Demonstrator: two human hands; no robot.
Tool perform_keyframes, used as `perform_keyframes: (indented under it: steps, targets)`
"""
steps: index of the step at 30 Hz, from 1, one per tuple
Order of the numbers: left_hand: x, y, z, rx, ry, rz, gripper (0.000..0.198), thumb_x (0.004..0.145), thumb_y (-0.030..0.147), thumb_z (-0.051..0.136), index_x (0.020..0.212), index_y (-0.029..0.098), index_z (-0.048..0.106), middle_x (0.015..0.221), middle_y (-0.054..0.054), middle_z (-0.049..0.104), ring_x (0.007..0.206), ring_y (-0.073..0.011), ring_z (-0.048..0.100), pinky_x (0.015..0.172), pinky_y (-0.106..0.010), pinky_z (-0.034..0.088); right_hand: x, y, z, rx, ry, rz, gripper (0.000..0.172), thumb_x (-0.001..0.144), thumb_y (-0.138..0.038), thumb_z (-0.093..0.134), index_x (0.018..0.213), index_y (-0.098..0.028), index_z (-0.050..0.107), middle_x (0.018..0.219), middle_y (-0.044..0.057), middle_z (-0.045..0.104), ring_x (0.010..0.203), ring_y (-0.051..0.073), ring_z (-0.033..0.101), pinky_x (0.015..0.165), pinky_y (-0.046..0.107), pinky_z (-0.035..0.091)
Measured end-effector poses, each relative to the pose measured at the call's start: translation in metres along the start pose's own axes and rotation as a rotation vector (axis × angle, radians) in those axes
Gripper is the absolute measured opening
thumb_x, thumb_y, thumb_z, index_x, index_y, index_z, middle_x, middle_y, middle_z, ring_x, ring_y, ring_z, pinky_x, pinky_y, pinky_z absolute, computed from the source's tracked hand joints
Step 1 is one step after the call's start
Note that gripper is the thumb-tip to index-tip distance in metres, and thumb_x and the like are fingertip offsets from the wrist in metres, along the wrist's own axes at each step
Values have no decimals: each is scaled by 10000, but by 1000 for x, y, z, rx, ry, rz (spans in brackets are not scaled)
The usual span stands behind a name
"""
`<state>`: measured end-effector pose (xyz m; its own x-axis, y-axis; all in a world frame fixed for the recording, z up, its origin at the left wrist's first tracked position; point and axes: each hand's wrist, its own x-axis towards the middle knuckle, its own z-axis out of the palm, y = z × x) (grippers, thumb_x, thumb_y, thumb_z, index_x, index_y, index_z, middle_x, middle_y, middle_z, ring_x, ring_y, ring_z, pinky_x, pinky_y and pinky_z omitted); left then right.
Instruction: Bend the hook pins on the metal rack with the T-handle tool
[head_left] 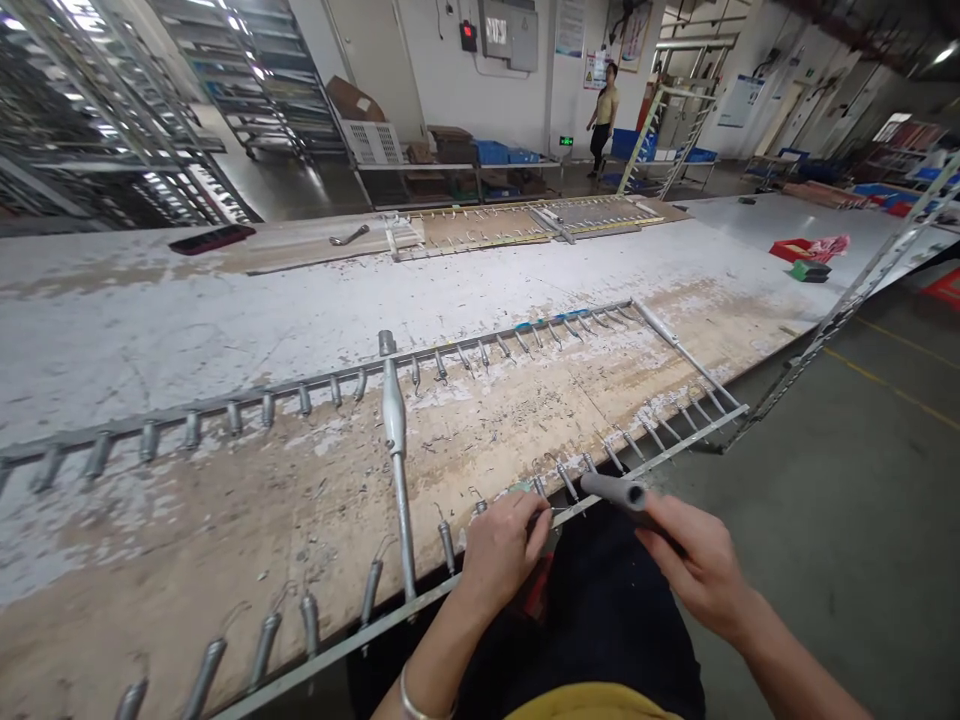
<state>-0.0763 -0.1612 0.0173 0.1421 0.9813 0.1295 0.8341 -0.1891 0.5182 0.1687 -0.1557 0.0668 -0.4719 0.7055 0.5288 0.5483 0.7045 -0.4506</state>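
In the head view, the tube-headed tool [613, 488] is clasped in the right hand [694, 555] at the near rail [675, 451]; the left hand [501, 540] is curled together beside it, anything pinched being hidden. Fingertips should be kept clear.

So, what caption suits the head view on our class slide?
Right hand gripping a grey cylindrical tool, left hand at the near rail of a metal frame on a worn workbench.
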Motion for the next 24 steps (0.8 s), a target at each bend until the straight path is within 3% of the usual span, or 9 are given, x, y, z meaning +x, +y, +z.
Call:
perform_keyframes:
  steps: [3, 6, 8, 13, 14, 18, 19, 22, 24]
  targets:
    - [0, 0, 0, -3, 6, 1, 227, 939, 294, 426, 837, 220, 615, 799, -16, 654, 764, -156, 603, 681, -257, 415, -1, -3, 2, 33, 147, -10, 344, 929, -147, 504, 1252, -241, 578, 734, 21, 637, 607, 161, 609, 577, 259, 491]
    - [-1, 0, 0, -2, 5, 1, 223, 937, 298, 434, 836, 220, 617, 798, -17, 652, 766, -160, 599, 670, -259, 407, 0, -1, 6, -34, -81, 1, 362, 955, -188, 471, 1305, -227, 556, 708, 17, 637, 574, 150, 606, 533, 235, 474]
    - [-1, 0, 1, -9, 2, 4, 219, 936, 299, 438, 840, 221, 619, 801, -16, 651, 769, -162, 597, 674, -262, 406, 2, 0, 4, -42, -149, 32, 380, 964, -206, 461, 1336, -225, 535, 764, 34, 665, 618, 155, 629, 553, 232, 486]
    - [-1, -3, 4, -43, 6, -1, 205, 932, 290, 452, 849, 220, 627, 818, -19, 652, 789, -163, 596, 702, -266, 415, 1, -1, 1, 50, 148, -16, 340, 929, -161, 512, 1253, -229, 591, 789, 40, 677, 624, 162, 632, 564, 242, 492]
    - [-1, -3, 4, -50, 8, -1, 200, 930, 286, 459, 849, 219, 628, 819, -19, 652, 791, -165, 595, 701, -267, 416, -1, 0, 4, 44, 121, -26, 330, 931, -160, 509, 1242, -223, 599, 766, 37, 671, 616, 162, 632, 555, 242, 489]
    - [-3, -4, 4, -92, 34, 35, 179, 925, 278, 481, 857, 216, 634, 833, -21, 653, 798, -165, 592, 704, -274, 416, -8, 7, 16, 6, -199, 13, 376, 959, -202, 476, 1329, -220, 538, 785, 38, 683, 647, 162, 655, 565, 235, 510]
    - [-4, -4, 3, -108, 45, 51, 171, 924, 273, 487, 860, 216, 635, 838, -22, 653, 804, -164, 591, 709, -274, 417, -9, 9, 15, 13, -190, 24, 386, 961, -206, 474, 1343, -229, 524, 830, 46, 697, 684, 166, 670, 594, 238, 525]
    - [-5, -5, 1, -145, 61, 103, 146, 915, 253, 510, 860, 211, 639, 830, -23, 643, 805, -159, 582, 710, -268, 414, -8, 10, 9, 39, 13, 49, 382, 945, -210, 506, 1325, -247, 526, 993, 74, 719, 834, 195, 702, 701, 257, 559]
    - [-6, -6, 0, -154, 61, 135, 133, 909, 237, 522, 857, 209, 641, 819, -24, 633, 794, -156, 573, 699, -264, 409, -7, 8, 4, 33, 102, 85, 383, 929, -221, 541, 1312, -244, 528, 1018, 74, 722, 834, 199, 708, 699, 252, 566]
